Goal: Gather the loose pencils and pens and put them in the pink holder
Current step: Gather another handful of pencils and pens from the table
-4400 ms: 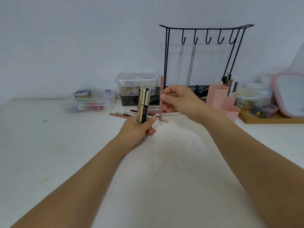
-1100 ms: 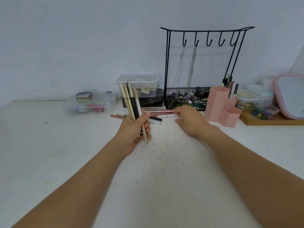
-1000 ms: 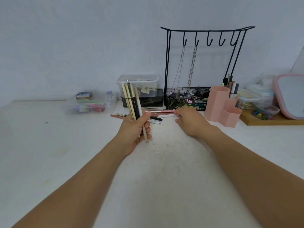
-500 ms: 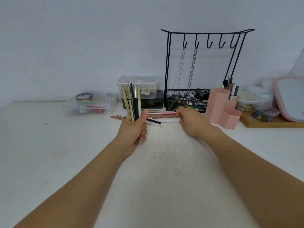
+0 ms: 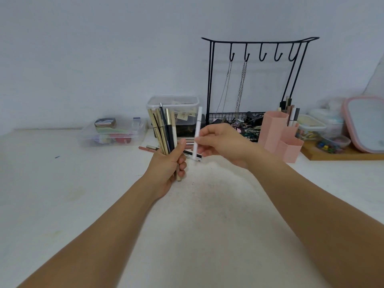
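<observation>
The table (image 5: 83,204) carries the pink holder (image 5: 278,134) at right, nearer the right hand (image 5: 224,144). The left hand (image 5: 168,165) is clamped on an upright bundle (image 5: 164,129). The right hand pinches a white pen (image 5: 197,132), also upright, just beside the bundle. More pens (image 5: 149,148) lie flat behind the hands.
</observation>
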A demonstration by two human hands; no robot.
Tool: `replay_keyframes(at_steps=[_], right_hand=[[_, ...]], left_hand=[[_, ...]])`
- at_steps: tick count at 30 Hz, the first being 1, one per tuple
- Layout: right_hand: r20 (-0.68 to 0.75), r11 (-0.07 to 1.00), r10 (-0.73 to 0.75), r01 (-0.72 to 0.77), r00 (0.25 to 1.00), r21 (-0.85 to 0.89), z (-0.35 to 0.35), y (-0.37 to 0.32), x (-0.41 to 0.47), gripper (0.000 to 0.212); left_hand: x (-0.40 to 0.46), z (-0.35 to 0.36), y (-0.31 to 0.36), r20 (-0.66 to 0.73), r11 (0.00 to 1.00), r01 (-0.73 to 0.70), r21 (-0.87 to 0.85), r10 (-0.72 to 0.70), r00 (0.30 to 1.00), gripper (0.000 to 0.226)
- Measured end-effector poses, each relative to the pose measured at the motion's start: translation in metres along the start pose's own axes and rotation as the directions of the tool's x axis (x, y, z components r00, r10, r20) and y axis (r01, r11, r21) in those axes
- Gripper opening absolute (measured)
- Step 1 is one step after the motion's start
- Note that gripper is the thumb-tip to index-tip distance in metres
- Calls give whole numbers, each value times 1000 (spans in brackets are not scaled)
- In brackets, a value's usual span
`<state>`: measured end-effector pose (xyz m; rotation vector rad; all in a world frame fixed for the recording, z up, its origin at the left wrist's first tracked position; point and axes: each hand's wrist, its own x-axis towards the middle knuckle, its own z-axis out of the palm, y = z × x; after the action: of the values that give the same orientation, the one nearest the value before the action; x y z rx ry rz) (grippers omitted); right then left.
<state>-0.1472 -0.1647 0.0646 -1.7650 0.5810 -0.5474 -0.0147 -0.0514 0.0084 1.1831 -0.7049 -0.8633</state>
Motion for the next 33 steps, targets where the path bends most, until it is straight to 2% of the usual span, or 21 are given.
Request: replay_keyframes(at_steps=[2,7,10,13,18,21,23,26,28,33], right_hand=[[53,996,-15,11,998,85,11,-4,-3,4],[34,994,-17,13,999,107,20,8,-3,16],[-52,994,-103,101,993,-35,25,15,-3,12],[-57,976,-189,181,980,-122,31,16,-4,5],[7,979,-113,113,994,-168,24,11,-1,26],[-145,974,-89,56,985,-219,2,12,6,25],[-278,910,-178,50,944,-412,-19,21,13,23],[-303,760,-206,-43,930,-649,-41,42,19,33],[-271,698,-149,-93,951,-710,-45,57,19,39],[-209,578,-141,-91,968,-811,-41,69,18,25]], left_hand=[[-2,1,2,8,1000,5,6,-5,1000,35],[-3,2,4,15,998,39,41,-40,999,45],[-3,1,4,21,997,39,62,-40,999,48],[-2,-1,2,23,999,17,38,-18,1000,48],[0,1,1,-79,999,-49,-14,48,996,29],[3,-1,1,-170,993,-98,67,108,979,32],[4,-3,1,-223,994,-81,72,95,970,38],[5,-3,0,-233,998,-45,53,56,971,36],[5,-2,0,-213,997,-30,66,44,976,33],[5,-2,0,-184,998,-21,61,31,982,25]])
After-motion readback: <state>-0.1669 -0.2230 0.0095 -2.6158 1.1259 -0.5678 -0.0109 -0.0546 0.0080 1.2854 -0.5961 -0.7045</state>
